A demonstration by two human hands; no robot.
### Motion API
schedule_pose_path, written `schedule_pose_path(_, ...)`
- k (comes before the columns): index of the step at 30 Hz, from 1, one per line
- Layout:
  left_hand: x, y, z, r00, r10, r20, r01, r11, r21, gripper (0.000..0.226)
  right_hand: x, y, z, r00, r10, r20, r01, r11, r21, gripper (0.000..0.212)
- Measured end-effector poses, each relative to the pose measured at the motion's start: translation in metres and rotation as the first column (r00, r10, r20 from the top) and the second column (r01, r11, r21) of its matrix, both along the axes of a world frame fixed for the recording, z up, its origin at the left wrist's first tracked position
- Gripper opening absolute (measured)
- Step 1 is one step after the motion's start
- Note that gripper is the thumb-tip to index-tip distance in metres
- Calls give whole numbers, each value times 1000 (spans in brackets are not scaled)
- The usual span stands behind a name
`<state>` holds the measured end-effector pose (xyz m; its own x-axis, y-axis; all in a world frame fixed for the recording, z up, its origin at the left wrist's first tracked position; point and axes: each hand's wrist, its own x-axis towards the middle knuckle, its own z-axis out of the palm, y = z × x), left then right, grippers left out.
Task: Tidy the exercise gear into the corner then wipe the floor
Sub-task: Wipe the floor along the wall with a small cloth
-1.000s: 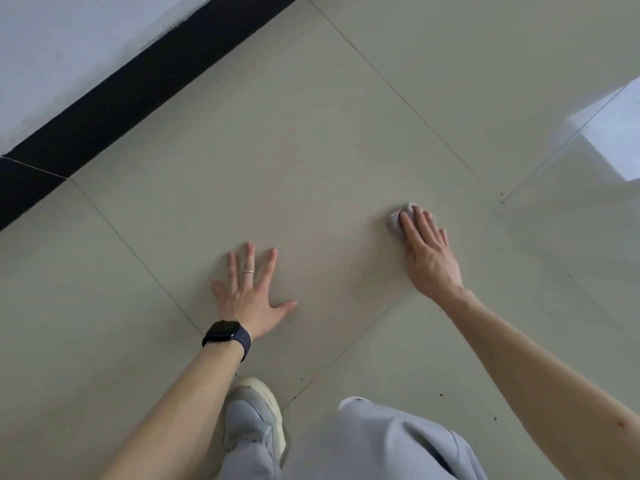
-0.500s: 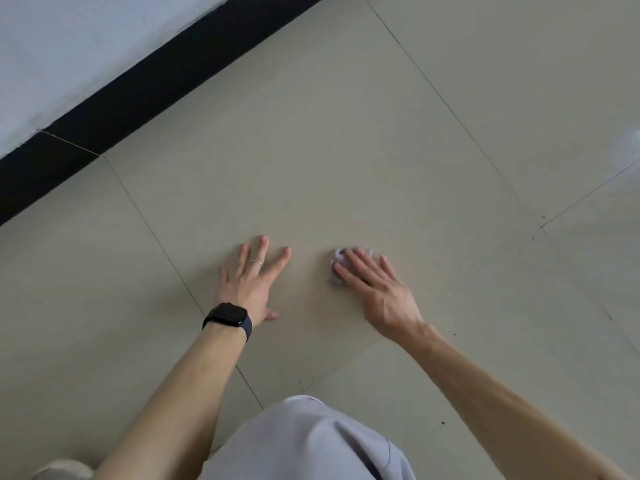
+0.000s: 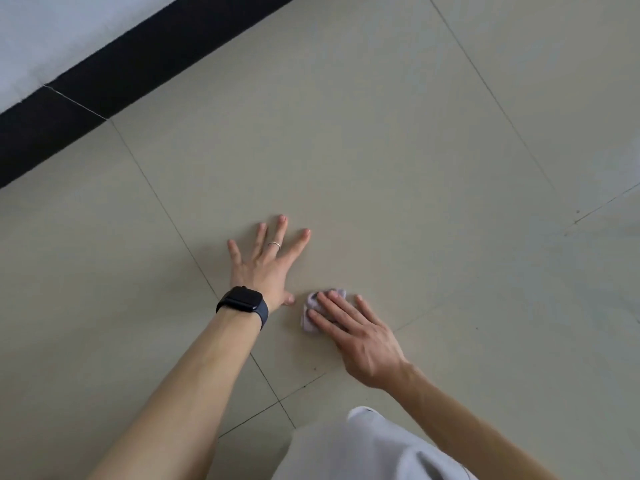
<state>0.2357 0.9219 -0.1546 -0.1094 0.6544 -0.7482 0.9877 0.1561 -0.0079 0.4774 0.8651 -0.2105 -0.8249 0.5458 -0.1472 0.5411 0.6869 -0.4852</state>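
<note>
A small crumpled pale lilac cloth lies on the beige tiled floor. My right hand presses it down with straight fingers, and most of the cloth is hidden under them. Just left of it, my left hand lies flat on the tile with fingers spread, a ring on one finger and a black watch on the wrist. Its thumb almost touches the cloth. No exercise gear is in view.
A black skirting band under a white wall runs across the upper left. My knee in light grey trousers fills the bottom middle. Bare tile with thin grout lines stretches to the right and far side.
My right hand has slid the cloth leftward and toward me, ending beside my left thumb. My left hand has stayed planted flat; the view has shifted.
</note>
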Motion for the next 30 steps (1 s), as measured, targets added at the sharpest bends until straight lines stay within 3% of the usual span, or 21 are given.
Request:
schedule_pose_path(2,-3,-1,-1,1000,1,10,-1,1000,14,124,6,34,-4,997,-73,-6,73,997,13,64)
schedule_pose_path(4,-5,0,-2,1000,3,22,-3,1000,17,126,12,78,-7,943,-331,34,330,944,29,63)
schedule_pose_path(7,-9,-7,-9,996,23,84,-27,999,41,126,-5,113,-8,689,-721,78,720,693,41,58)
schedule_pose_path(9,-11,-18,-17,987,28,160,-46,993,105,122,-39,104,-10,552,-825,121,825,561,64,59)
schedule_pose_path(10,-17,-25,-22,982,11,188,-41,987,157,120,-57,92,-10,566,-816,115,814,575,77,60)
schedule_pose_path(11,-27,-33,-27,980,-6,201,-38,976,216,116,-73,78,-9,643,-760,97,755,650,86,60)
schedule_pose_path(13,-57,-44,-37,980,-5,199,-66,935,349,101,-92,57,-10,866,-496,68,487,866,116,58)
schedule_pose_path(14,-73,-50,-40,982,26,185,-101,908,406,93,-93,57,-11,934,-353,50,344,929,135,56)
schedule_pose_path(16,-109,-62,-45,984,124,128,-170,869,464,84,-90,80,-11,978,-200,58,187,966,177,54)
schedule_pose_path(17,-127,-68,-47,981,169,95,-194,860,471,82,-90,95,-10,974,-211,88,189,960,204,54)
schedule_pose_path(19,-162,-77,-50,960,280,22,-256,840,478,82,-99,134,-11,897,-411,163,378,904,199,56)
schedule_pose_path(21,-200,-85,-51,905,426,-7,-368,790,490,82,-129,165,-9,701,-687,193,680,725,112,61)
schedule_pose_path(22,-218,-87,-51,886,464,-9,-400,773,493,81,-150,169,-11,608,-771,192,772,630,87,63)
schedule_pose_path(23,-232,-89,-52,891,454,-21,-385,778,497,80,-173,163,-12,575,-798,181,798,595,89,64)
schedule_pose_path(24,-244,-90,-52,916,400,-43,-326,800,503,78,-192,148,-13,622,-770,142,763,637,113,64)
schedule_pose_path(25,-255,-92,-54,940,335,-60,-260,821,509,78,-211,127,-15,742,-663,99,649,748,141,63)
schedule_pose_path(27,-275,-96,-55,959,271,-77,-192,829,526,78,-234,84,-17,962,-253,99,234,956,175,60)
schedule_pose_path(28,-285,-97,-58,958,278,-75,-196,820,537,78,-237,76,-18,990,-78,116,55,980,189,59)
schedule_pose_path(30,-300,-103,-63,956,290,-52,-214,805,553,76,-239,99,-18,991,79,109,-99,976,193,57)
